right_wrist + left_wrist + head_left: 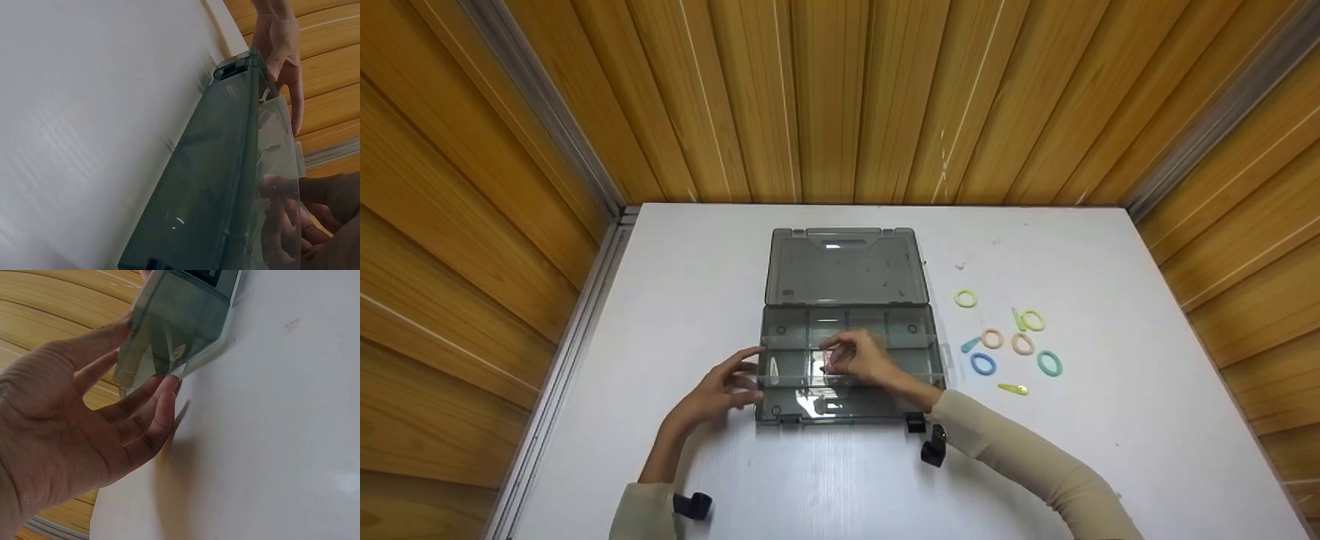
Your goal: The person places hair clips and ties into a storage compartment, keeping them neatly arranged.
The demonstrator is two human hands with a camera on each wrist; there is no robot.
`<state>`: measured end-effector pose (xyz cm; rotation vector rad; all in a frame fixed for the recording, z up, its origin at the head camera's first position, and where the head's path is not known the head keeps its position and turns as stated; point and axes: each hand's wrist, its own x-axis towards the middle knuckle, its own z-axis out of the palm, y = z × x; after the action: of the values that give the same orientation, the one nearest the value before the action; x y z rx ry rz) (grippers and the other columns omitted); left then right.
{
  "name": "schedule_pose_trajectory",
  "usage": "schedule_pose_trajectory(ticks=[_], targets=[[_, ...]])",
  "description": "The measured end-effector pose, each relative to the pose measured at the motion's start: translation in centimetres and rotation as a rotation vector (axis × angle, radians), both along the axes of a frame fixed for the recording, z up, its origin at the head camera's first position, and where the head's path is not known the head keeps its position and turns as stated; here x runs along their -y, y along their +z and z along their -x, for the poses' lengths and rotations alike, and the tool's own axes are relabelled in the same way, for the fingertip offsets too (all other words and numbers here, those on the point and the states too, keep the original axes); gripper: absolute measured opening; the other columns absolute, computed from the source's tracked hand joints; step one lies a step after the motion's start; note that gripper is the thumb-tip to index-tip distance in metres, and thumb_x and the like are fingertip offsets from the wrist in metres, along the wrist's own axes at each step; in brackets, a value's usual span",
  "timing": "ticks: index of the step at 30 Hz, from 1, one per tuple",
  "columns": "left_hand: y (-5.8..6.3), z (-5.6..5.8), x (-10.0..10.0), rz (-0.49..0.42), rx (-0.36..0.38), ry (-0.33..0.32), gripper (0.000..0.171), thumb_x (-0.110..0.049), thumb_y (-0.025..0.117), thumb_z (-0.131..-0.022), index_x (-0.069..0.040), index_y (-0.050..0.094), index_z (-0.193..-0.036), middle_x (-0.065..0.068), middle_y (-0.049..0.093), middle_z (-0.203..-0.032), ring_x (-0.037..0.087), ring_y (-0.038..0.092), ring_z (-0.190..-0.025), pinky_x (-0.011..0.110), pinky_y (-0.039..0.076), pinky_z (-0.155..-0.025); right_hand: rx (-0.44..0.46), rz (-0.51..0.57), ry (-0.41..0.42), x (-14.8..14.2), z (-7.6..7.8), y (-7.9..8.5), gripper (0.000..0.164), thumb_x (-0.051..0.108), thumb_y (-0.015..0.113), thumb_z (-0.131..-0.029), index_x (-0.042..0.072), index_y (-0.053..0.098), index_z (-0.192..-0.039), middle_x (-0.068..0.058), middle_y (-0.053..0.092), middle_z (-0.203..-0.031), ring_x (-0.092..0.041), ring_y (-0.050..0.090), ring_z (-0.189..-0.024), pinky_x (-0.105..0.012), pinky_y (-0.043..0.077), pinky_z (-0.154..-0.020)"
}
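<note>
A clear grey plastic compartment box (847, 416) lies open on the white table, its lid (847, 266) folded back to the far side. My left hand (712, 394) touches the box's left end, fingertips at the rim and thumb near the front corner. In the left wrist view its loosely bent fingers rest along the box wall (185, 320). My right hand (864, 358) reaches into the middle row, its thumb and fingers around a small pink piece (829, 360) whose kind is mostly hidden. Through the transparent divider in the right wrist view, the right fingers (275, 225) show bent inside.
Right of the box lie several hair ties: yellow (965, 298), peach (1023, 344), blue (983, 364) and green (1049, 364). Among them are snap hair clips, one yellow (1013, 389) and one blue (970, 344). Wood-patterned walls (832, 105) rise behind and beside the table.
</note>
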<state>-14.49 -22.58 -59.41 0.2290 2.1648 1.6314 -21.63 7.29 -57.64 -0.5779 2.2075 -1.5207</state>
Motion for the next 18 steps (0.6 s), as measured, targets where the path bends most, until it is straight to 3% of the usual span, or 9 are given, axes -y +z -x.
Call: schedule_pose_trajectory(ticks=[7,14,18], targets=[[0.0,0.1,-0.1,-0.008,0.007,0.003,0.077,-0.007,0.074,-0.092,-0.013,0.035,-0.159,0.031,0.047,-0.146,0.033,0.061,-0.114,0.040,0.058,-0.080,0.010,-0.024,0.013,1.0,0.1,-0.8,0.035,-0.020,0.071,-0.079,-0.015,0.068,-0.113,-0.032,0.073,-0.089,-0.026,0.073,-0.076,-0.018,0.059,-0.067],[-0.1,0.1,-0.1,0.004,0.000,0.015,0.077,-0.009,0.075,-0.092,-0.015,0.037,-0.158,0.031,0.048,-0.146,0.034,0.061,-0.116,0.039,0.058,-0.080,0.012,-0.106,-0.008,2.3,0.2,-1.0,0.030,-0.016,0.073,-0.079,-0.010,0.072,-0.109,-0.020,0.077,-0.082,-0.034,0.076,-0.081,-0.015,0.055,-0.068],[-0.1,0.0,-0.1,-0.006,-0.003,0.017,0.077,-0.009,0.075,-0.092,-0.015,0.036,-0.158,0.031,0.048,-0.146,0.036,0.061,-0.117,0.038,0.058,-0.080,-0.028,-0.139,0.002,2.9,0.3,-1.3,0.029,-0.014,0.073,-0.079,-0.010,0.073,-0.108,-0.021,0.077,-0.083,-0.037,0.076,-0.083,-0.016,0.055,-0.069]])
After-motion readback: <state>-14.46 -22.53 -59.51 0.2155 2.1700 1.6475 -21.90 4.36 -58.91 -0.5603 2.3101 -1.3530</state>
